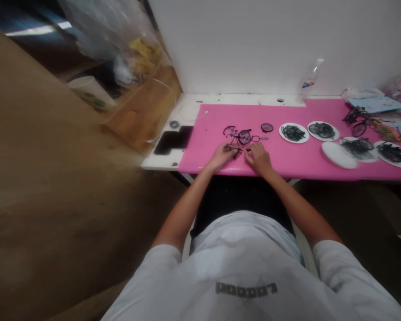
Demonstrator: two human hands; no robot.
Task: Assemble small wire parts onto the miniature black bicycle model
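Note:
Near the front edge of the pink table cover (200,154), my left hand (222,156) is closed on a small dark model bicycle frame (235,146). Just right of it, my right hand (259,158) has thumb and fingers pinched at the frame's lower right side; whatever sits between those fingertips is too small to name. Beyond my hands lie a small spoked wheel (244,137) and a curved black part (227,129). A ring-shaped piece with a short grey tab (263,138) lies above my right hand. Another small wheel (267,128) rests farther back.
White plates of dark small parts stand to the right, among them a plate of green-black pieces (294,141) and a plate of wheels (336,133). A small model bicycle (359,127) stands at far right. Dark phone-like slabs (173,141) lie left. A white wall (270,44) rises behind.

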